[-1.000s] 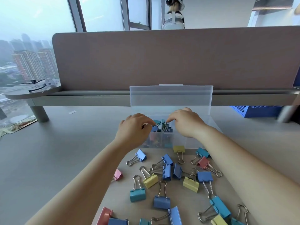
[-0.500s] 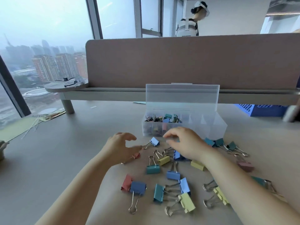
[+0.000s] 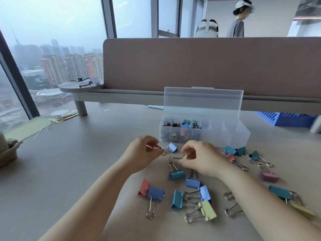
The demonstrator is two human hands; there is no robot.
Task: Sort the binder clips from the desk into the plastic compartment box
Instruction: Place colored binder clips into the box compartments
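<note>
Wire-looped metal clips (image 3: pixel 176 175) beside translucent box (image 3: pixel 225 137)

Clips half seen under the hands
The left hand (image 3: pixel 142 153) hides most of a pink clip (image 3: pixel 153 147); the right hand (image 3: pixel 203 159) covers most of a yellow clip (image 3: pixel 185 156). At 4 o'clock the forearm (image 3: pixel 260 202) hides the bodies of two clips (image 3: pixel 231 212). Inside the box (image 3: pixel 225 136), the contents blur behind the frosted wall.

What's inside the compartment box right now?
Small mixed-colour binder clips fill the left compartments of the compartment box; no clips show in the right ones. Its frosted walls blur the lower layers, so counts cannot be told.
</note>
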